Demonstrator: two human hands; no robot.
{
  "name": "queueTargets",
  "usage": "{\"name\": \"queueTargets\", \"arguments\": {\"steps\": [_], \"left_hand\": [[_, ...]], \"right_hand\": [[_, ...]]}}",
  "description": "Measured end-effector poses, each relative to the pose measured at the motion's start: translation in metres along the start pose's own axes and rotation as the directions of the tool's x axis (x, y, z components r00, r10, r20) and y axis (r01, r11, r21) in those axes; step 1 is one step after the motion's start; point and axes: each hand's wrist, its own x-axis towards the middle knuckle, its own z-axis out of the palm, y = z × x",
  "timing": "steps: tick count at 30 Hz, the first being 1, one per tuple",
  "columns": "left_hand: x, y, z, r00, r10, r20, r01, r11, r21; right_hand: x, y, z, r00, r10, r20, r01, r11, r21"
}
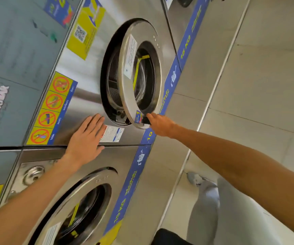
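Steel washer front (82, 96) bears flat left fingers (93, 123); right fingers (151, 116) grip door handle (145, 120).

left arm (36, 188): bare, extended forward from the lower left | left hand (86, 137): laid flat, palm down, fingers straight and close together, thumb spread aside | right arm (231, 156): bare, stretched out from the right edge, wrist straight | right hand (160, 124): back turned up, fingers curled round door handle (146, 120)
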Motion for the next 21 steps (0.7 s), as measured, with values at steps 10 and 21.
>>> {"name": "queueTargets", "arguments": {"steps": [10,21], "left_hand": [[0.024,0.033,-0.058,0.962,-0.251,0.103,0.271,0.881,-0.387],[0.028,0.025,-0.108,0.787,-0.463,0.407,0.600,0.420,-0.681]], "right_hand": [[-0.069,0.117,-0.069,0.999,0.042,0.033,-0.040,0.998,-0.052],[-0.105,0.213,-0.157,0.998,0.058,0.013,-0.052,0.960,-0.276]]}}
